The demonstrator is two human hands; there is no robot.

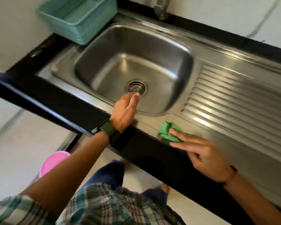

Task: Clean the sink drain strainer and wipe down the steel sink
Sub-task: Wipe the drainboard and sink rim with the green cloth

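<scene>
Head view: I'm reaching my left hand (125,111), fingers pressed together, toward the strainer (136,87) seated in the sink (104,51); blur possibly hiding contact, it's risking slipping; right hand (199,153) fingers spread on the green cloth (166,131)

Green cloth (168,133); teal basket (81,18); pink bucket (53,162); plaid shirt (104,207).

sink (94,51): 1 | strainer (136,87): 1 | cloth (168,133): 1 | basket (78,18): 1 | hands: 2

Tap (161,7) cut off; basket (78,18) too
</scene>
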